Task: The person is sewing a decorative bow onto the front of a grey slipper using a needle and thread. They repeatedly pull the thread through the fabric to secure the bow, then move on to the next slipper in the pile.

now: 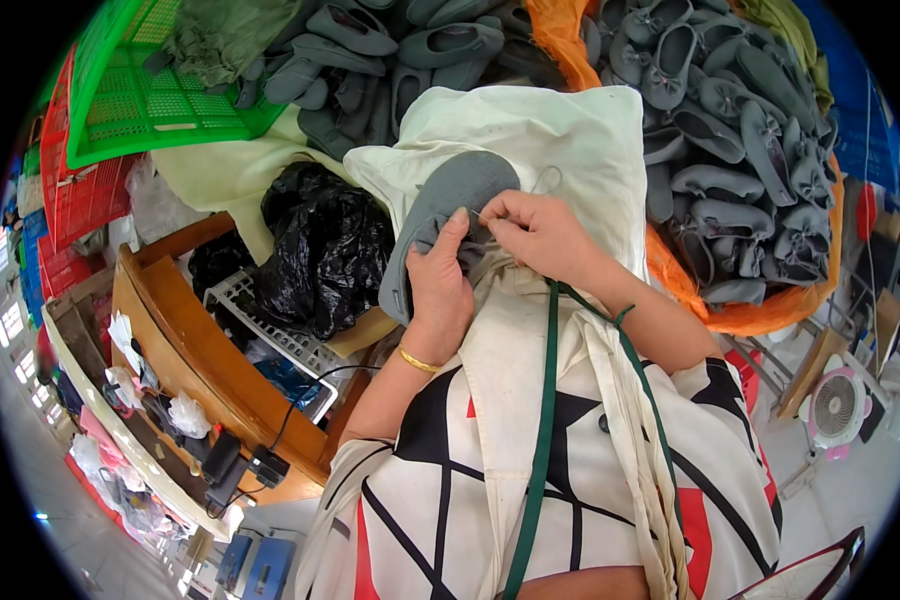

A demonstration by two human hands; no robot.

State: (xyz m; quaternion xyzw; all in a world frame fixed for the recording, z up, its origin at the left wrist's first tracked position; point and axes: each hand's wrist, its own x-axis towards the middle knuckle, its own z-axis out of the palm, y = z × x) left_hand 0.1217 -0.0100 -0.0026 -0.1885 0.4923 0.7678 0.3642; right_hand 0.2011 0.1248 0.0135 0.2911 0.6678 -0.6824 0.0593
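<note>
— Where does the work stand right now?

— I have one grey slipper (448, 205) in my grip, sole side up, resting on the cream cushion (560, 130) in my lap. My left hand (440, 285) wraps the heel end, fingers pressed together around the gathered fabric, thumb on top. My right hand (540, 235) is pinching a thin needle (482, 216) between thumb and forefinger, its tip at the slipper's edge just beside my left thumb.

— And the thread?

— A loop of thread (547, 180) curls up just above my right hand, over the cushion. So I judge I am in the middle of a seam on this piece, not at its start or end; how much of the edge is already sewn I cannot tell, my hands cover it.

— What about the rest?

— Beyond my grip, further out, lies a big heap of grey slippers (730, 130) on an orange sheet (760, 300), and more of them (390, 60) to the far left of that. Whether those are sewn or waiting I cannot tell from here. They look alike.

— Anything else close by?

— To the left of my left hand sits a black plastic bag (325, 245), with a green crate (140, 90) past it. The wooden desk (185, 340) runs below that, with a white basket (260, 320) on it. The green strap (542, 440) of my apron hangs down under my right wrist.
</note>
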